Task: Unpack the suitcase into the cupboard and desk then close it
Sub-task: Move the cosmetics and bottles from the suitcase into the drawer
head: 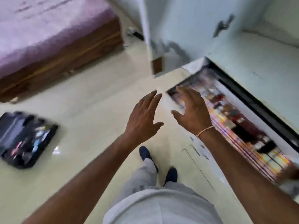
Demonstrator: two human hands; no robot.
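- both hands bare and spread, left hand [142, 117] and right hand [191, 112] holding nothing
- suitcase [24, 139] lies open on the floor, well left, part-filled
- contents look soft, light; case likely stiff, so grip its rim

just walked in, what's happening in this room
A person stands on the tiled floor with both hands out, empty and open: left hand, right hand. The right hand hovers by the edge of an open shelf of blurred colourful things. The suitcase lies open on the floor to the left, things inside. A bed stands behind.
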